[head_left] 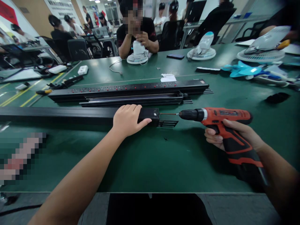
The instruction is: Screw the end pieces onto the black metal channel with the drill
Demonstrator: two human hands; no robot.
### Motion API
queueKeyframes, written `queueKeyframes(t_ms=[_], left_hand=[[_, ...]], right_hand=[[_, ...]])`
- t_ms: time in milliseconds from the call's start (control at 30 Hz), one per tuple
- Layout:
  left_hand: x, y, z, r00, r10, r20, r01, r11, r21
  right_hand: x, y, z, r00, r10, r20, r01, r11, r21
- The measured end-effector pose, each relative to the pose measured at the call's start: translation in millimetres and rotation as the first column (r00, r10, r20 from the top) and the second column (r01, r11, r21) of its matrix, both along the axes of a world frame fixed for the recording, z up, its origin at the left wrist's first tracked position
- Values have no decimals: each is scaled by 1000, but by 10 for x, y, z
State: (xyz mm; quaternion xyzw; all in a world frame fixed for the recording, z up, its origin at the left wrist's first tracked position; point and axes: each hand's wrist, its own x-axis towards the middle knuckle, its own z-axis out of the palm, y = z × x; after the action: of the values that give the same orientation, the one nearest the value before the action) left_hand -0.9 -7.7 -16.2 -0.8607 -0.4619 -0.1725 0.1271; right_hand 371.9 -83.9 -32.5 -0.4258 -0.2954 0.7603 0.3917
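Observation:
A long black power strip housing [70, 114] lies across the green table in front of me. My left hand [127, 120] presses down on it near its right end, fingers wrapped over the top. My right hand [232, 136] grips the handle of a red and black cordless drill [217, 117]. The drill's thin bit [168, 113] points left and touches the end cap [154, 116] of the housing. A small dark screw [166, 138] lies on the table just below the end cap.
Two more black power strips [131, 90] lie parallel behind the first. Small white desk fans [138, 55], blue fan blades [241, 70], a phone [175, 56] and a paper slip [168, 78] sit farther back. A person sits opposite; others work at distant tables.

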Motion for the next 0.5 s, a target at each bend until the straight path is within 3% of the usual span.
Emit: queueKeyframes(t_ms=[500], left_hand=[[1,4,-6,1000,1,0,-1,1000,7]], right_hand=[[-4,-4,2,999,20,38,-21,999,35]])
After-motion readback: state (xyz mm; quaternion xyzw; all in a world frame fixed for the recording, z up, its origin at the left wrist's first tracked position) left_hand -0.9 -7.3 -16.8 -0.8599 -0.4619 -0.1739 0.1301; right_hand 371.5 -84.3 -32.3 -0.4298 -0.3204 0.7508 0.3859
